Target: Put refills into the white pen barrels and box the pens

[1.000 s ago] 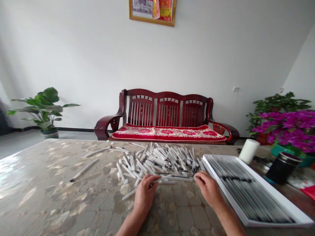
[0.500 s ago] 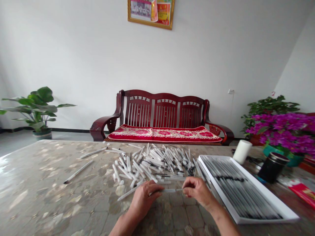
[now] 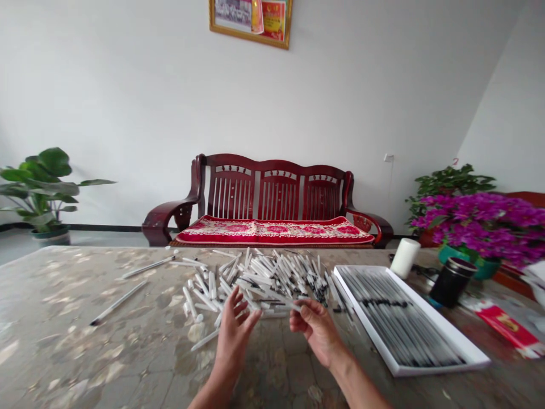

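While the head view shows a framed picture (image 3: 251, 24) and a red packet (image 3: 506, 322), print on both is too small to read. Fingers spread wide, the left hand (image 3: 235, 325) is raised, holding nothing, just before the heap of pen parts (image 3: 261, 272). Bent inward, the right hand (image 3: 314, 328) pinches 1 pale tube (image 3: 295, 307) between thumb and fingers, left of the white box (image 3: 440, 370).
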The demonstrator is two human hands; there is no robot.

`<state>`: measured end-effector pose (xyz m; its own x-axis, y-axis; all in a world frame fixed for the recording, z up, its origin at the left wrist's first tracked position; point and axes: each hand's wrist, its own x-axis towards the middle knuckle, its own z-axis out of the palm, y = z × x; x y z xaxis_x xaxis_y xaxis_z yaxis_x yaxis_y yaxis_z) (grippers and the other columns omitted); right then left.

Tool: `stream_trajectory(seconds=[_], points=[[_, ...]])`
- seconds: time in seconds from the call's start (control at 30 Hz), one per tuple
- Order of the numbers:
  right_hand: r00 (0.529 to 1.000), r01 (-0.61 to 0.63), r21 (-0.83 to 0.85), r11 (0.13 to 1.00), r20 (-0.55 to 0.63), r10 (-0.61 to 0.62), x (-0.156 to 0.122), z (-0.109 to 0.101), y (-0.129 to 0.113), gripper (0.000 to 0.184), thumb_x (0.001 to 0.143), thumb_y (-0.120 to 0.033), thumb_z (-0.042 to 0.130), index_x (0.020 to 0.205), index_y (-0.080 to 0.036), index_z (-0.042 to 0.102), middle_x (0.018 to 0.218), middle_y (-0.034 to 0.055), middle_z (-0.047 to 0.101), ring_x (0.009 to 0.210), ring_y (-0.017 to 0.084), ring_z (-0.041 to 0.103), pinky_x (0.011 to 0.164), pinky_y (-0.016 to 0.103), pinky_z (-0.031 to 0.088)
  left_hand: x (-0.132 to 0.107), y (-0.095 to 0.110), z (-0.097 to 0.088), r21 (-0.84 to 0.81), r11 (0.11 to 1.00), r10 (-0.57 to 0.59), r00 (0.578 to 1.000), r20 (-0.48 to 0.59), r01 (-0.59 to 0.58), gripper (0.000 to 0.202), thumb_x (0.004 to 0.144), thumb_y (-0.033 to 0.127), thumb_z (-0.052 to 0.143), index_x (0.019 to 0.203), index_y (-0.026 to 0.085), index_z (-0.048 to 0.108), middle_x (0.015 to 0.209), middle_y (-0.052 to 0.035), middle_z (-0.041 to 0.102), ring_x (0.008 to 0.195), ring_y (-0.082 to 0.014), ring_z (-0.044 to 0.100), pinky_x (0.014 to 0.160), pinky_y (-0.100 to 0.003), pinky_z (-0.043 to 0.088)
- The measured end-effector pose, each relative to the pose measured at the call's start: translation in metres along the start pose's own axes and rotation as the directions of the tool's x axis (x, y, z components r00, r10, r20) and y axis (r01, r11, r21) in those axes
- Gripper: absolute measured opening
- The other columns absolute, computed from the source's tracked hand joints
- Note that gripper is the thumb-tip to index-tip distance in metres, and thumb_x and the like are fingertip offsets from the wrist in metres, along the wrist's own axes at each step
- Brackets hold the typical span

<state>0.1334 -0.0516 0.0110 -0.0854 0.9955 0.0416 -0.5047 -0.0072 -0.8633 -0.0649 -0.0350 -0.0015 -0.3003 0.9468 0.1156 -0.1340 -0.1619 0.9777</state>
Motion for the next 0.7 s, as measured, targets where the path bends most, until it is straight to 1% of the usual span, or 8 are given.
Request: stream_trajectory(seconds=[0.07, 0.13, 0.2, 0.3, 0.37, 0.47, 0.53, 0.7], points=[[0.999, 0.022, -0.015, 1.0, -0.023, -0.022, 0.0, 0.004, 0.003, 0.042, 0.06, -0.045, 0.089, 0.087, -0.017, 0.074, 0.074, 0.0037, 0.075, 0.061, 0.015, 0.069, 0.061, 0.027, 0.056, -0.006, 0.001, 0.006, -0.132, 0.972, -0.185, 0.979, 0.085, 0.195, 0.062, 0.068, 0.045, 0.078, 0.122, 0.018, 0.062, 0.122, -0.0149, 0.067, 0.093, -0.0224, 0.069, 0.074, -0.031, 0.055], [1.0, 0.025, -0.112, 0.993, 0.019, -0.023, -0.001, 0.009, 0.007, 0.038, 0.063, -0.045, 0.087, 0.086, -0.017, 0.074, 0.072, 0.003, 0.074, 0.059, 0.015, 0.067, 0.06, 0.028, 0.055, -0.014, 0.0, 0.012, -0.207, 0.888, -0.342, 0.891, 0.299, 0.41, 0.047, 0.071, 0.046, 0.077, 0.105, 0.015, 0.068, 0.101, -0.0121, 0.073, 0.078, -0.0185, 0.069, 0.062, -0.026, 0.053], [0.996, 0.032, -0.236, 0.971, 0.09, -0.011, -0.001, 0.011, 0.011, 0.037, 0.068, -0.048, 0.083, 0.087, -0.017, 0.074, 0.071, 0.0024, 0.073, 0.059, 0.015, 0.066, 0.06, 0.028, 0.055, -0.019, 0.0, 0.017, -0.24, 0.83, -0.382, 0.827, 0.412, 0.503, 0.031, 0.07, 0.039, 0.081, 0.083, 0.013, 0.068, 0.076, -0.0061, 0.072, 0.064, -0.0136, 0.067, 0.055, -0.02, 0.05], [0.995, 0.061, -0.453, 0.89, 0.098, -0.018, 0.006, -0.001, 0.007, 0.042, 0.077, -0.054, 0.071, 0.102, -0.019, 0.072, 0.078, 0.0034, 0.073, 0.062, 0.018, 0.067, 0.058, 0.03, 0.053, -0.018, 0.003, 0.017, -0.349, 0.755, -0.448, 0.825, 0.344, 0.555, 0.019, 0.074, 0.025, 0.078, 0.074, 0.015, 0.062, 0.065, -0.0001, 0.067, 0.059, -0.0116, 0.067, 0.053, -0.019, 0.052], [0.989, 0.108, -0.696, 0.71, 0.003, -0.147, 0.012, -0.022, -0.004, 0.037, 0.082, -0.048, 0.065, 0.106, -0.02, 0.072, 0.081, 0.0046, 0.072, 0.064, 0.02, 0.067, 0.058, 0.031, 0.052, -0.014, 0.005, 0.014, -0.431, 0.714, -0.494, 0.833, 0.249, 0.552, 0.015, 0.079, 0.018, 0.073, 0.076, 0.017, 0.059, 0.066, 0.0013, 0.067, 0.06, -0.0128, 0.069, 0.055, -0.021, 0.055], [0.887, 0.073, -0.983, 0.166, -0.013, -0.461, 0.016, -0.065, -0.025, 0.023, 0.079, -0.019, 0.06, 0.097, -0.023, 0.074, 0.098, 0.0076, 0.073, 0.089, 0.023, 0.068, 0.08, 0.032, 0.051, -0.008, 0.006, 0.012, -0.463, 0.697, -0.517, 0.831, 0.205, 0.547, 0.018, 0.08, 0.013, 0.071, 0.074, 0.018, 0.055, 0.063, 0.0014, 0.066, 0.06, -0.0143, 0.071, 0.055, -0.022, 0.057], [0.87, -0.036, -0.997, -0.07, 0.003, -0.493, 0.014, -0.088, -0.034, 0.03, 0.077, -0.008, 0.057, 0.096, -0.023, 0.075, 0.099, 0.0081, 0.072, 0.092, 0.022, 0.067, 0.082, 0.031, 0.049, -0.007, 0.005, 0.012, -0.445, 0.7, -0.516, 0.827, 0.225, 0.558, 0.019, 0.078, 0.014, 0.073, 0.073, 0.018, 0.054, 0.063, 0.0011, 0.066, 0.061, -0.0153, 0.072, 0.055, -0.021, 0.058], [0.927, -0.104, -0.939, -0.328, 0.028, -0.374, 0.011, -0.103, -0.035, 0.027, 0.078, -0.004, 0.057, 0.089, -0.021, 0.075, 0.094, 0.0073, 0.071, 0.084, 0.019, 0.067, 0.074, 0.025, 0.045, -0.006, 0.002, 0.013, -0.44, 0.69, -0.507, 0.818, 0.272, 0.574, 0.015, 0.078, 0.013, 0.073, 0.078, 0.017, 0.058, 0.068, -0.0012, 0.07, 0.065, -0.014, 0.073, 0.058, -0.02, 0.058]])
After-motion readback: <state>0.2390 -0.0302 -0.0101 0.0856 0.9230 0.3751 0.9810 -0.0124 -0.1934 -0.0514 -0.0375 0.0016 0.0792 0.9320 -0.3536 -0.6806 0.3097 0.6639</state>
